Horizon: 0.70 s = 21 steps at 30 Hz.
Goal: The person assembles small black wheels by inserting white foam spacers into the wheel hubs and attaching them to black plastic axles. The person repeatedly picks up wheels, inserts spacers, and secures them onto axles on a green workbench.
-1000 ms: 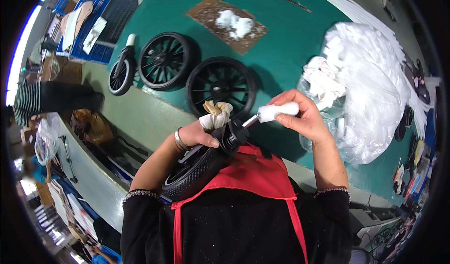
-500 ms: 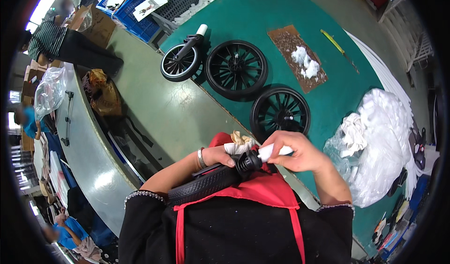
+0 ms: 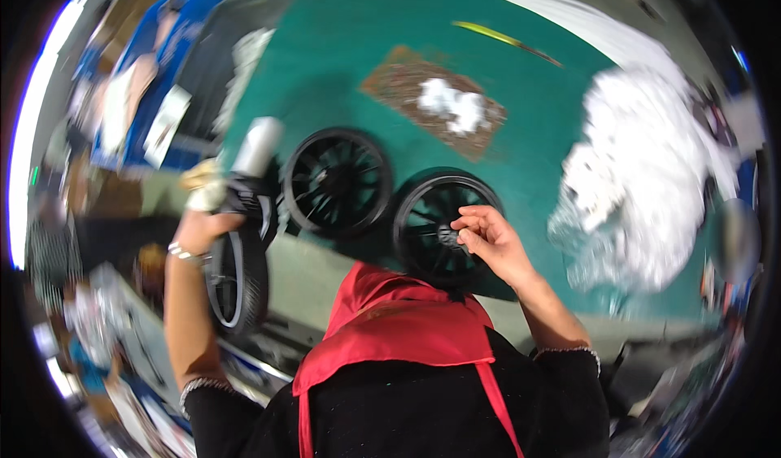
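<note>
While held, three black wheels point(image 3: 338, 183).

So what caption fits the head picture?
Left hand grips a black wheel; right hand hovers over another wheel on the green mat.

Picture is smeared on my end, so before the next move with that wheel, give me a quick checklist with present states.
1. Left hand grips the wheel assembly at its upper end: ok, fingers closed on it.
2. Assembly off the table: ok, held up at the green mat's left edge.
3. Right hand free: ok, nothing visible in it, fingers loosely curled.
4. Right hand's place: over the nearer loose wheel; contact cannot tell.
5. Second loose wheel flat on the mat: ok.
6. White tube end seated on the assembly: cannot tell, blurred.
</note>
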Tool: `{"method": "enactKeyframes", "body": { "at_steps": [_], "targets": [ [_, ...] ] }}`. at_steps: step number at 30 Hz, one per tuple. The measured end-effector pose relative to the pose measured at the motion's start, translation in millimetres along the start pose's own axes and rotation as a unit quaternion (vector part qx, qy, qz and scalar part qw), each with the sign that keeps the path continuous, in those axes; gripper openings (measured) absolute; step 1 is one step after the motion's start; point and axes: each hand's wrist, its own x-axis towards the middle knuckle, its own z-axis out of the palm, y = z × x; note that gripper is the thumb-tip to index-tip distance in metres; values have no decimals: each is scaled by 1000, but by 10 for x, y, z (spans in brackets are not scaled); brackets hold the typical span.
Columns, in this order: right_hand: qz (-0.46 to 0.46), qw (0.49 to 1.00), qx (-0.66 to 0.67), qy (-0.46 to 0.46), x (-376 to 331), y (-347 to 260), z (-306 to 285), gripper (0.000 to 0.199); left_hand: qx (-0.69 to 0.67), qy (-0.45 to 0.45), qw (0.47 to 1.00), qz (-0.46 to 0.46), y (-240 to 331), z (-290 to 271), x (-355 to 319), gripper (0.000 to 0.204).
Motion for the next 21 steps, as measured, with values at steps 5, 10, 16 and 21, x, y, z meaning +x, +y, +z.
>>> {"method": "enactKeyframes", "body": {
  "at_steps": [5,10,16,21],
  "targets": [
    [-7,969,44,245,-389,-73,-60,27,139,57,989,5,-519,-765,1527,51],
    [-5,919,108,380,-745,72,137,25,247,-12,969,-20,-274,-359,2857,55],
    [-4,862,24,506,-1173,249,-265,26,484,-48,874,-5,-659,137,3467,77],
    [-18,779,-234,582,-1284,288,-1176,19,532,8,846,-30,-209,168,3106,67]
  ]
}}
